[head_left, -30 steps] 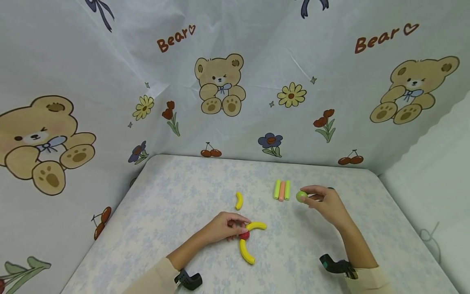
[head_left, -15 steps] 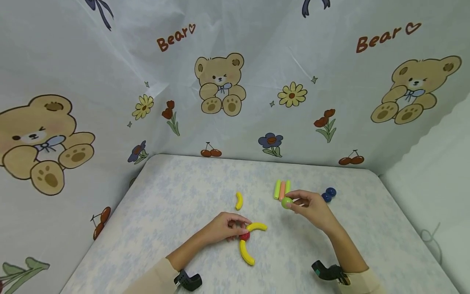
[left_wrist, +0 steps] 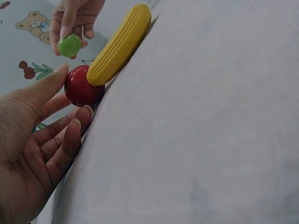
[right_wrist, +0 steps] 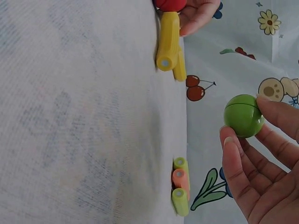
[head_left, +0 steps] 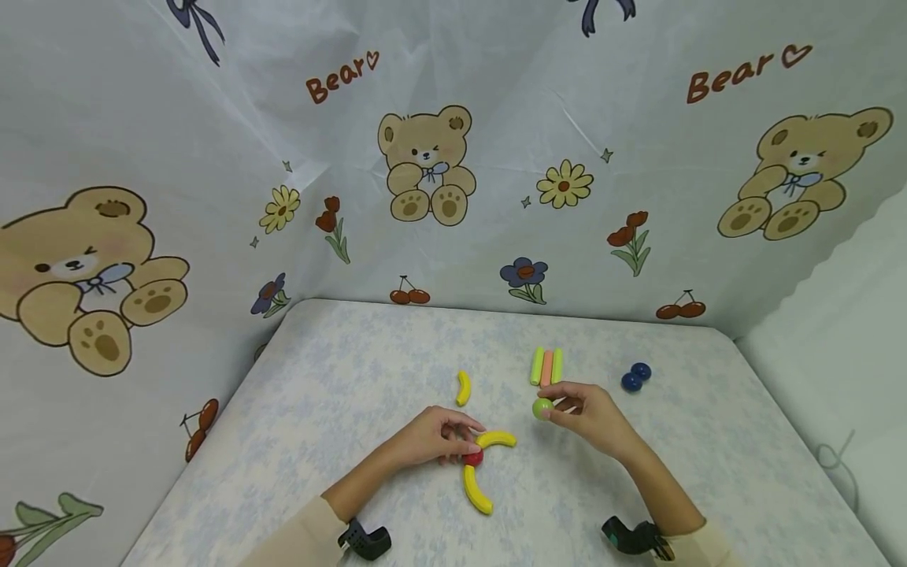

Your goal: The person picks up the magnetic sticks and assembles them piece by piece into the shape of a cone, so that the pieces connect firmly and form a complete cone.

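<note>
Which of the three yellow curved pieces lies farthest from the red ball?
The yellow piece beyond the left hand; the others lie beside the red ball.

A glossy green ball (head_left: 542,409) is held aloft, pinched in the right hand (head_left: 590,415). A shiny red ball (head_left: 473,457) sits in the left hand's (head_left: 434,437) grip; outside that, two curved yellow toy bananas (head_left: 497,439) lie ends toward it.

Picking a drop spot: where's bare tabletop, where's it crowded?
Bare table: left of the left forearm and lone yellow piece; right of the blue balls. Crowded: around the red ball, with the left hand and two curved yellow pieces; near the sticks, where the right hand holds the green ball.
</note>
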A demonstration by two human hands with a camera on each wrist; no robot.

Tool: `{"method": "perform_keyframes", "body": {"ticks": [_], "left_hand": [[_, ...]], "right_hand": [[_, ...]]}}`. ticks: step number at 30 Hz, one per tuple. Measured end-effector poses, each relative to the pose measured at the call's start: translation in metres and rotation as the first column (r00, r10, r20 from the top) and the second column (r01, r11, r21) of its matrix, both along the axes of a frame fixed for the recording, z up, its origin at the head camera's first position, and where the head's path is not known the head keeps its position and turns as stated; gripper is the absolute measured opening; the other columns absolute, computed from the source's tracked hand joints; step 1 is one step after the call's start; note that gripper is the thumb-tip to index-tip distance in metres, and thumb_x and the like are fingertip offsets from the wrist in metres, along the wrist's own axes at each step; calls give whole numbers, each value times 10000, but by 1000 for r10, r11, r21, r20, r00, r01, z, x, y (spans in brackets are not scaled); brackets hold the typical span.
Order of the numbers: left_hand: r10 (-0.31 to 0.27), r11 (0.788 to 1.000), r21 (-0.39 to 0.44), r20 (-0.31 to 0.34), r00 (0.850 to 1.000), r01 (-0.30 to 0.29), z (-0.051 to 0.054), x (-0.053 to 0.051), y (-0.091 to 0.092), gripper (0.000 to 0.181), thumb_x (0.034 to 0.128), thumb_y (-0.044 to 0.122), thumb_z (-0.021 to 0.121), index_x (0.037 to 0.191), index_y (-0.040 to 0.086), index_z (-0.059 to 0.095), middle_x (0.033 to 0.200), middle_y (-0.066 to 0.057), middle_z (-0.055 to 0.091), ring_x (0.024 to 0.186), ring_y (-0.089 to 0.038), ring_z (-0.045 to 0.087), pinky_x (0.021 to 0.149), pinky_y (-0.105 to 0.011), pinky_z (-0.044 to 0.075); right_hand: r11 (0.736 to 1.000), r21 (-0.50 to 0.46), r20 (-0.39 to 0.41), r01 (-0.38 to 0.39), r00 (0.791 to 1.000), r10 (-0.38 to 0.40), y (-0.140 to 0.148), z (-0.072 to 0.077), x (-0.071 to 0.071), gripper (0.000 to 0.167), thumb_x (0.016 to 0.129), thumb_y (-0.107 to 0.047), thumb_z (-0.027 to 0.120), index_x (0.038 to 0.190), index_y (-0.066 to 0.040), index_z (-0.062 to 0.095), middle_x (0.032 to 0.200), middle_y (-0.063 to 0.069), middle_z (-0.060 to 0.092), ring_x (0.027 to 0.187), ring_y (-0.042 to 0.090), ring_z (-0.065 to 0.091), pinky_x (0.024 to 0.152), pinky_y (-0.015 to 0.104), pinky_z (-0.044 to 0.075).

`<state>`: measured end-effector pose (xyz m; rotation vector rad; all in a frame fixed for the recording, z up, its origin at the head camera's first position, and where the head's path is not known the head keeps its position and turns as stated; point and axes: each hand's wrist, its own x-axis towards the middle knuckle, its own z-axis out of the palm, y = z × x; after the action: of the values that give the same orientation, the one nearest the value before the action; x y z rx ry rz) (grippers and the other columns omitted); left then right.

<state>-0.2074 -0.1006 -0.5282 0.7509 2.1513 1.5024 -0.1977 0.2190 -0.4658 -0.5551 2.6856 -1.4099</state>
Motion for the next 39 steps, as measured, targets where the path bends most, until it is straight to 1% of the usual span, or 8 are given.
{"method": "perform_keyframes", "body": {"ticks": [4,7,12,15,22,27,34,39], "left_hand": [[46,997,-63,-45,998,-48,1,-3,3,244,968,308,720,1175,188,762,818,26,712,527,-181,613,427,-290,479],[66,993,-92,-78,995,-73,1,-7,10,252,972,319,712,1162,162,765,786,45,701,517,-174,611,440,-288,480],[48,985,-154,-150,988,-71,5,-14,24,259,926,334,767,1100,144,788,785,102,704,601,-90,610,538,-233,487],[33,978,-196,-169,985,-66,6,-16,31,196,906,289,793,1045,151,800,742,105,685,597,-57,575,530,-207,449],[46,978,-196,-151,987,-75,5,-16,32,124,902,226,794,989,138,796,707,77,670,532,-51,526,488,-201,428],[90,973,-201,-126,988,-114,5,-12,25,134,911,230,784,1008,138,783,728,71,671,499,-67,525,463,-212,446],[146,977,-145,-64,987,-154,4,-2,11,167,931,231,765,1064,131,767,736,20,678,434,-122,528,412,-240,451],[179,974,-128,-71,981,-187,-1,2,4,171,933,233,763,1081,147,760,734,24,667,420,-115,543,391,-262,471]], "right_hand": [[999,19,17,-28,999,28,-2,-5,3,288,906,-171,786,1164,-54,730,1105,29,727,900,204,688,751,296,568],[999,19,56,-48,997,47,-2,-8,4,288,913,-165,777,1162,-30,724,1100,47,726,898,220,686,730,288,572],[997,-3,104,-78,992,78,-5,-13,5,284,920,-138,765,1168,-9,716,1128,94,716,905,247,687,722,282,578],[996,-12,126,-94,988,95,-7,-16,6,292,926,-144,760,1175,-1,710,1148,119,708,908,255,694,718,283,579],[992,-44,169,-117,978,122,-13,-15,8,315,926,-136,757,1189,29,700,1164,159,701,903,248,702,701,274,575],[990,-36,188,-133,973,137,-16,-15,7,324,921,-129,758,1198,31,703,1172,156,701,893,230,713,690,271,572],[988,-64,211,-140,966,150,-25,-19,3,294,905,-95,770,1166,27,708,1161,163,700,906,259,718,704,272,580],[985,-86,230,-151,959,167,-34,-22,3,274,892,-70,779,1144,10,707,1148,149,700,932,282,715,712,282,589]]}}
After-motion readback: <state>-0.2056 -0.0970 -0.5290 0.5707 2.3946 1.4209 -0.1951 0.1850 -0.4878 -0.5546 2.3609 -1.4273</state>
